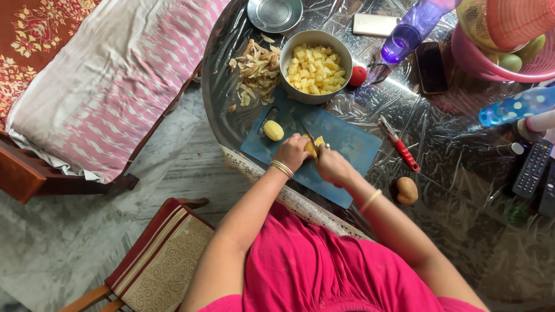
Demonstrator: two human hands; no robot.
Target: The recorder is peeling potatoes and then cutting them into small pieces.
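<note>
On a blue cutting board [347,141], my left hand [291,151] presses down on a peeled yellow potato piece [315,145]. My right hand [332,164] grips a knife [308,134] whose blade rests on that piece. A second peeled potato half [273,130] lies on the board's left end. Beyond the board stands a steel bowl [287,55] full of yellow potato cubes [314,69], with a heap of peelings [256,72] to its left.
A red-handled peeler [400,144] and an unpeeled potato [407,190] lie to the right on the plastic-covered table [462,138]. Farther back are a steel plate [274,13], a tomato [358,75], a purple bottle [410,32], two phones, pink baskets [503,34], and remotes [532,167].
</note>
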